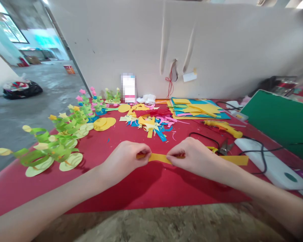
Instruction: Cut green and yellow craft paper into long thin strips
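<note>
Both hands pinch one yellow paper strip (158, 157) just above the red table cover (141, 185). My left hand (127, 158) grips the strip's left end between thumb and fingers. Its middle is held by my right hand (193, 156), and the rest of the strip runs on to the right, under my right wrist, to about the white device. Small scissors (223, 147) with yellow handles lie just right of my right hand.
Green paper plants with yellow tips (53, 144) line the left side. Coloured paper scraps (151, 122) and stacked paper sheets (194, 109) lie behind the hands. A yellow glue gun (223, 127), black cable, white device (270, 163) and green board (282, 121) fill the right.
</note>
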The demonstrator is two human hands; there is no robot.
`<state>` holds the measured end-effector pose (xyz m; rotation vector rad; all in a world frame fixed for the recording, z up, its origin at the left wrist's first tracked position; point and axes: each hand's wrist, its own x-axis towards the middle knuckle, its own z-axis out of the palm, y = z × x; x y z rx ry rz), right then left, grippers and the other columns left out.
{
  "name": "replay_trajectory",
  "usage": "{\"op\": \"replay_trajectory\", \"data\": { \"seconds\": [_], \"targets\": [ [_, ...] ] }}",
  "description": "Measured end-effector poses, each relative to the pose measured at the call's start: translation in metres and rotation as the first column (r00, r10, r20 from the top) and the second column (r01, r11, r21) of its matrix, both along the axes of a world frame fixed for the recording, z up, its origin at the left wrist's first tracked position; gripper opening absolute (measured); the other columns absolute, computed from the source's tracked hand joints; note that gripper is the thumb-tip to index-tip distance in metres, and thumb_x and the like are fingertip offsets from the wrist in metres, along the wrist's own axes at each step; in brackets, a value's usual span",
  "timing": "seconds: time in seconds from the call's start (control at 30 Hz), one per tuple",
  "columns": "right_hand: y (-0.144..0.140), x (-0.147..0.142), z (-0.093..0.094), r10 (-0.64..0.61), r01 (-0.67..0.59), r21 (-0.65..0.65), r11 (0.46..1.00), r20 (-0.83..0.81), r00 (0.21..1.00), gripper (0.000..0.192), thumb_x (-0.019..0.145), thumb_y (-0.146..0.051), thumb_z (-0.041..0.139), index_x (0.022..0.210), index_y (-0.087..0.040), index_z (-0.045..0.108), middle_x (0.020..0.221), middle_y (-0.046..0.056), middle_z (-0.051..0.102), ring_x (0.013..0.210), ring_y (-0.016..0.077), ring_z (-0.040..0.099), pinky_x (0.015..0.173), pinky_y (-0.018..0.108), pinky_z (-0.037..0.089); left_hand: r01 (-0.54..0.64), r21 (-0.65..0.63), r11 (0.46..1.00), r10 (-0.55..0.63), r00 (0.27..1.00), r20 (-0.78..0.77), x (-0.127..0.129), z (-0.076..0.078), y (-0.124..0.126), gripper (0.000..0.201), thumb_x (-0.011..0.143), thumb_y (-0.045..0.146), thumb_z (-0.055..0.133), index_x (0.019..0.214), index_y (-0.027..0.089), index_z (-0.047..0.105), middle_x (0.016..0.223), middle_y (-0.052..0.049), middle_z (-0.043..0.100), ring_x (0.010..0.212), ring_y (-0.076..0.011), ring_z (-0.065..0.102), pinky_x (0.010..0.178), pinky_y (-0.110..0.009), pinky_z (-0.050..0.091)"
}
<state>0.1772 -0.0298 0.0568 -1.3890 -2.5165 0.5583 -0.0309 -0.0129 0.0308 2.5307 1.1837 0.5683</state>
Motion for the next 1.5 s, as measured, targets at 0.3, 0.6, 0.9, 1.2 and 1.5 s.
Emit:
{"op": "replay_trajectory", "data": {
  "seconds": [0.3, 0.6, 0.9, 1.2, 1.5],
  "targets": [
    [-0.001, 0.010, -0.001, -0.043, 0.043, 0.035, 0.998, -0.004, 0.999, 0.018, 0.076, -0.025, 0.047, 0.080, -0.023, 0.064, 0.067, -0.003, 0.062, 0.055, 0.0077, 0.045, 0.054, 0.020, 0.029, 0.026, -0.030, 0.999, -0.025, 1.000, 0.010, 0.000, -0.002, -0.001, 0.008, 0.072, 0.013, 0.052, 0.071, 0.016, 0.059, 0.064, 0.002, 0.063, 0.055, -0.0093, 0.055, 0.056, -0.018, 0.039],
    [0.000, -0.015, 0.002, -0.042, 0.037, 0.054, 0.998, 0.103, 0.994, 0.023, 0.076, -0.023, 0.044, 0.056, -0.018, 0.055, 0.051, -0.003, 0.052, 0.046, 0.0064, 0.032, 0.047, 0.020, 0.023, 0.111, 0.006, 0.994, -0.111, 0.986, 0.121, 0.017, 0.004, -0.007, 0.010, 0.077, 0.014, 0.051, 0.080, 0.017, 0.060, 0.076, 0.000, 0.066, 0.065, -0.0111, 0.059, 0.060, -0.018, 0.041],
    [0.002, -0.013, 0.006, -0.069, 0.064, 0.073, 0.995, 0.071, 0.995, 0.021, 0.067, -0.014, 0.045, 0.047, -0.015, 0.043, 0.046, -0.006, 0.025, 0.049, 0.0082, 0.012, 0.045, 0.021, 0.016, -0.007, -0.024, 1.000, 0.007, 1.000, -0.001, 0.000, 0.003, 0.004, 0.010, 0.075, 0.014, 0.051, 0.071, 0.018, 0.059, 0.066, 0.003, 0.064, 0.055, -0.0101, 0.055, 0.053, -0.019, 0.038],
    [0.003, 0.007, 0.005, 0.003, -0.006, 0.062, 0.998, 0.052, 0.999, 0.025, 0.071, -0.013, 0.043, 0.046, -0.015, 0.037, 0.048, -0.006, 0.021, 0.050, 0.0093, 0.012, 0.046, 0.022, 0.017, -0.162, -0.026, 0.986, 0.160, 0.984, -0.073, -0.031, 0.000, 0.019, 0.013, 0.076, 0.020, 0.048, 0.071, 0.017, 0.060, 0.067, 0.000, 0.065, 0.058, -0.0129, 0.058, 0.057, -0.022, 0.042],
    [-0.005, -0.004, -0.002, 0.054, -0.053, 0.055, 0.997, -0.014, 0.998, 0.024, 0.076, -0.018, 0.044, 0.055, -0.018, 0.054, 0.045, -0.005, 0.039, 0.046, 0.0080, 0.020, 0.047, 0.021, 0.024, 0.151, 0.028, 0.988, -0.153, 0.983, 0.103, 0.001, 0.002, -0.006, 0.017, 0.083, 0.023, 0.046, 0.093, 0.020, 0.059, 0.090, 0.000, 0.067, 0.086, -0.0147, 0.060, 0.077, -0.023, 0.045]
  ]
}}
